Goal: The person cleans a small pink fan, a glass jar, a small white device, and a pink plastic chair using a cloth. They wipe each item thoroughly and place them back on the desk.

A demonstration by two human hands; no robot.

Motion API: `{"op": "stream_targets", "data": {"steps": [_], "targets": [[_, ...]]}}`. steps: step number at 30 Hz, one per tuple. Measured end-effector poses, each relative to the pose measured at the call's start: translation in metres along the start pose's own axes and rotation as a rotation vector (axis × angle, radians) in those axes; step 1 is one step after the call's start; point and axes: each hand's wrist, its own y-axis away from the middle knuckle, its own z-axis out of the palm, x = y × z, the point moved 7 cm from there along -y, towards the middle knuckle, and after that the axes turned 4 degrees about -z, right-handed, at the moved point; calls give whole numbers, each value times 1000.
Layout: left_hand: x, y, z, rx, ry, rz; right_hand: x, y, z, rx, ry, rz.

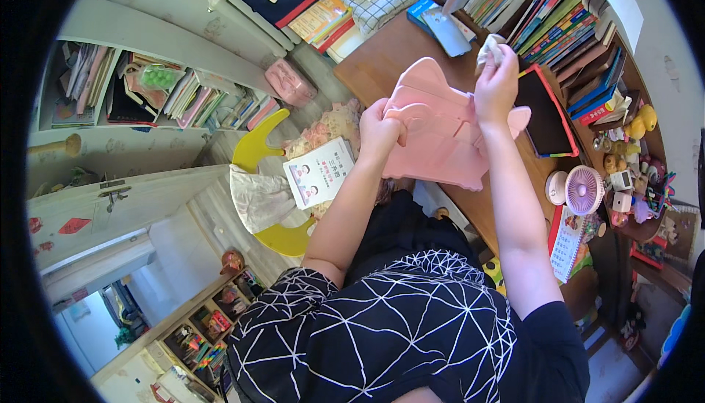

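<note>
My left hand (383, 128) is closed on the left edge of a pink plastic panel (440, 150), which has a pointed top, a rounded raised part and a flat lower area. The panel is held up in front of me, over the front edge of the wooden desk. My right hand (495, 83) pinches a crumpled whitish cloth (489, 53) above the panel's upper right. The right forearm passes in front of the panel's right side and hides part of it.
On the wooden desk (374, 61) lie a smartphone (447, 31), a red-framed black tablet or board (545, 111), a small fan (584, 190) and a spiral calendar (567, 243). Books (562, 28) line the desk shelf. Left, a yellow chair (256, 139) bears a cloth and a booklet (319, 174).
</note>
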Motion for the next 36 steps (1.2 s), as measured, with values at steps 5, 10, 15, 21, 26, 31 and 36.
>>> {"op": "stream_targets", "data": {"steps": [5,10,15,21,26,31,36], "targets": [[27,21,10,-11,27,115,-79,28,12,-313,-338,-488],[55,27,-21,7,309,143,-66,-8,-5,-285,-186,-151],[74,36,-34,31,435,183,-118,25,-58,-49,-281,-501],[101,43,-48,96,440,85,-173,111,-18,-413,-296,-726],[119,67,-52,76,595,188,-149,68,-36,-349,-45,-668],[133,85,-31,86,642,259,-181,93,-40,-415,-194,-667],[145,99,-33,99,551,317,-201,87,-54,-395,-315,-857]]}}
